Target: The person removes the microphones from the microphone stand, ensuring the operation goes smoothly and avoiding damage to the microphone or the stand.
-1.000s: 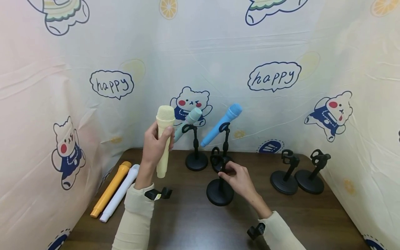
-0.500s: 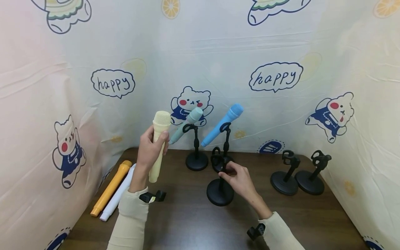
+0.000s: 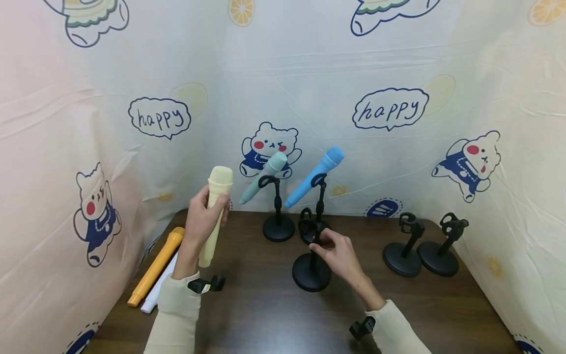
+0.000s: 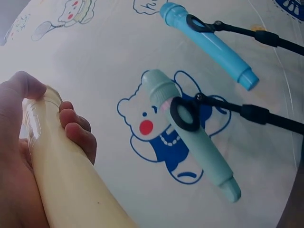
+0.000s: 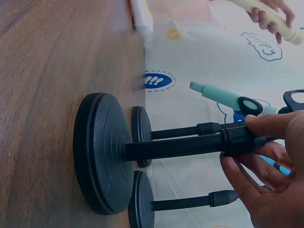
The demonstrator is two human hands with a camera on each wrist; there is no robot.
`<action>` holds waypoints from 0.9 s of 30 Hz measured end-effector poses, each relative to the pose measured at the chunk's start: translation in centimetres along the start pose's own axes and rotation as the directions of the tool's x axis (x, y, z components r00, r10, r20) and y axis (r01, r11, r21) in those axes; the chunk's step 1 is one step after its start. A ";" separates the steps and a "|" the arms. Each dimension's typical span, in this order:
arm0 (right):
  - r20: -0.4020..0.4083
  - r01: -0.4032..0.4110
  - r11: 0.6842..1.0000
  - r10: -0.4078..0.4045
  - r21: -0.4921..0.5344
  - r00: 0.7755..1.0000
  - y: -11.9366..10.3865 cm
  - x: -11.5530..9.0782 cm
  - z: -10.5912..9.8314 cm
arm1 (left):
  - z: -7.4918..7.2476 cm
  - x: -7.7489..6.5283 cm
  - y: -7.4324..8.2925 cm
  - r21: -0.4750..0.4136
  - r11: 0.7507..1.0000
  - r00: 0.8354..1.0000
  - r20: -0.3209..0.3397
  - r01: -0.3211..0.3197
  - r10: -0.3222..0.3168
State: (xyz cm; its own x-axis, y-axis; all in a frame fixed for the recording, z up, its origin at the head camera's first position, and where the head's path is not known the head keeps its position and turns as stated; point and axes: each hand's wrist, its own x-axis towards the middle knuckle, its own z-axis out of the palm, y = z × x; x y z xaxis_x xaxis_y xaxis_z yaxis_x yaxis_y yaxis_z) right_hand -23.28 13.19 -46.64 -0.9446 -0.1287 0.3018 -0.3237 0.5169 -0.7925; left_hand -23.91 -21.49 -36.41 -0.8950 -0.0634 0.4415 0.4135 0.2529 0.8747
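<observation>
A cream microphone (image 3: 216, 211) is gripped in my left hand (image 3: 200, 221), raised above the table with its head up and its tail tilted toward me. In the left wrist view, fingers and thumb wrap the cream microphone (image 4: 71, 166) near its head. My right hand (image 3: 340, 255) pinches the upright of a black microphone stand (image 3: 311, 273), whose round base sits on the table. The right wrist view shows thumb and fingers around the collar of that stand (image 5: 175, 148). Behind it, a green microphone (image 3: 263, 178) and a blue microphone (image 3: 314, 177) lean in the holders of two other stands.
An orange microphone (image 3: 156, 265) and a white microphone (image 3: 161, 286), partly hidden by the left arm, lie at the table's left. Two black stands (image 3: 402, 255) with bare holders are at the right. A printed cloth (image 3: 309, 73) hangs behind the brown table (image 3: 265, 314).
My left hand has moved left and down with the cream microphone, away from the green one. The right hand and its stand have stayed in place.
</observation>
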 end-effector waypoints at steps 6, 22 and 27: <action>-0.001 0.006 1.000 -0.006 0.005 1.000 0.0 0.0 0.0 | -0.6 -0.5 -0.8 0.013 0.999 0.999 -0.003 0.041 -0.041; -0.003 0.013 1.000 -0.013 -0.005 1.000 0.1 0.0 0.0 | -1.8 -2.0 -3.6 0.092 0.986 0.990 -0.004 0.140 -0.140; -0.004 0.007 1.000 -0.007 -0.003 1.000 0.0 0.0 0.0 | -2.2 -2.4 -4.5 0.125 0.977 0.985 0.004 0.171 -0.173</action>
State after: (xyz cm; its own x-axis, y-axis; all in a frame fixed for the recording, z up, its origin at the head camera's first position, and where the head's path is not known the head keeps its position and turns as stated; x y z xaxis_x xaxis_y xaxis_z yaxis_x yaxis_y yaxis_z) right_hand -23.30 13.18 -46.68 -0.9423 -0.1286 0.3092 -0.3297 0.5185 -0.7890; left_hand -23.31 -24.58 -40.96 -0.9537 -0.1025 0.2828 0.2302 0.3567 0.9054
